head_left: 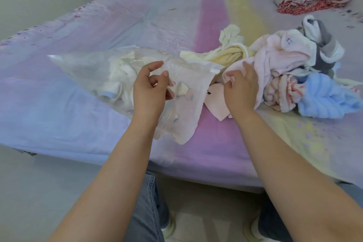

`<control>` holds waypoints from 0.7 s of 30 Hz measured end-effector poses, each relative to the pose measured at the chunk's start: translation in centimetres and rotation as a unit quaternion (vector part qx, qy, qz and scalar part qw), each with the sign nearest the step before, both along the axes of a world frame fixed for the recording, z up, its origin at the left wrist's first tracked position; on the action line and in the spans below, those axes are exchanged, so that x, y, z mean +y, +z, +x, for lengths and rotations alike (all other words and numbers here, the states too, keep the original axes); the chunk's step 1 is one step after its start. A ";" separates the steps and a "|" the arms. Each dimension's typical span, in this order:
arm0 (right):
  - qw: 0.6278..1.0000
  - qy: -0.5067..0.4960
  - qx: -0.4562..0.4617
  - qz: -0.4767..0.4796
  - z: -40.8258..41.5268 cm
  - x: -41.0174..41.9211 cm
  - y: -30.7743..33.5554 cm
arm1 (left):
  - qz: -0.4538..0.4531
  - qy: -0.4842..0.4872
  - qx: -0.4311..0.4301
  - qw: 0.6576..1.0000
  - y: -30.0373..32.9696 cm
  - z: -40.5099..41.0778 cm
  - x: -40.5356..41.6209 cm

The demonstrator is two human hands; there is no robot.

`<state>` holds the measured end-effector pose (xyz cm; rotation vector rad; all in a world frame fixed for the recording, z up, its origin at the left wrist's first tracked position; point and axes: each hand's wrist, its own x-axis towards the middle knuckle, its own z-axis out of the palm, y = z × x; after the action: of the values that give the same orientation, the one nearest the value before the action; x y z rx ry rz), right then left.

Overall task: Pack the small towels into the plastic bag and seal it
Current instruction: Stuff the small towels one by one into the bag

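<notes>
Several towels (121, 76) inside clear, crumpled bag (82, 65)

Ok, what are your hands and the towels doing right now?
Left hand holds plastic bag open, some towels inside. Right hand on pink towel. Pile remains on bed.

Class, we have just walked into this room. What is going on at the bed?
A person stands at a bed, packing small towels into a clear plastic bag. The left hand holds the bag's open mouth; some pale towels are already inside. The right hand takes hold of a pink towel at the edge of a loose pile that also has yellow, blue and grey ones. The bag is not yet sealed.
</notes>
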<state>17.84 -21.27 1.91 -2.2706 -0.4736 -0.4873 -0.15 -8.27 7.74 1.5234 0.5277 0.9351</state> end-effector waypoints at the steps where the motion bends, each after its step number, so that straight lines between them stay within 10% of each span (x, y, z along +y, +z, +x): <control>1: 0.998 -0.040 0.010 -0.046 1.1 -0.1 0.1 | -0.003 0.004 -0.001 1.000 0.0 0.1 -0.1; 6: 0.976 -0.064 0.166 -0.125 3.5 -2.7 -1.3 | -0.006 -0.001 0.008 1.000 -0.3 0.5 -0.3; 12: 0.995 0.063 -0.051 -0.055 -2.4 -5.6 -0.5 | -0.009 -0.003 0.012 1.000 -1.1 0.9 -0.8; 21: 0.915 0.298 -0.270 0.014 -11.5 -7.6 1.5 | -0.002 0.031 -0.015 0.999 -0.7 0.8 -0.8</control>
<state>6.32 -28.85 3.42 -1.8027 -1.3724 -0.7831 0.64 -9.07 7.08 1.4947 0.5576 1.0033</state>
